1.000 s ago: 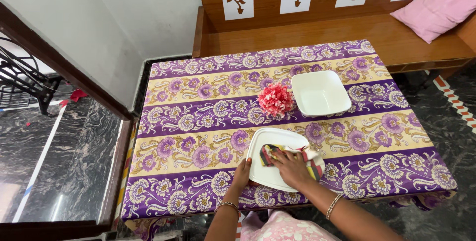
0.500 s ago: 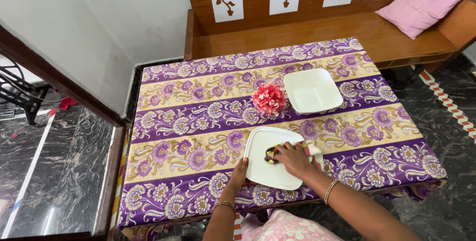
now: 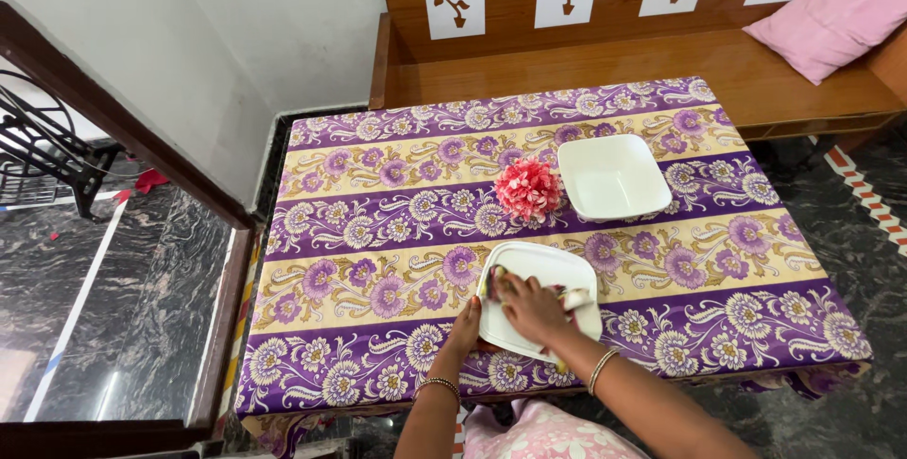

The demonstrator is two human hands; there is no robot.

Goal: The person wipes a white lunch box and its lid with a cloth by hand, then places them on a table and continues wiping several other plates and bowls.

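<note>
A white plate lies on the counter, near its near edge and a little right of the middle. The counter carries a purple and cream flowered cover. The right hand lies flat on the plate, palm down, fingers spread, and presses a many-coloured cloth against it. The cloth shows at the left of the fingers and again at the right of the hand, bunched near the plate's right rim. The left hand rests at the plate's near-left edge, fingers curled against the rim, thumb side up; how firmly it grips the rim I cannot tell. Each wrist bears a bangle.

Farther off, just beyond the plate, a red and pink flower bunch sits on the counter. Just right of it, touching or nearly so, stands a deep white square bowl, which holds nothing.

Beyond the counter's far edge runs a wooden bench with a carved back that bears white flower panels. A pink cushion leans at its far right end. Left of the counter a dark wooden frame borders a polished dark stone floor, and a black metal stand shows at the far left.
</note>
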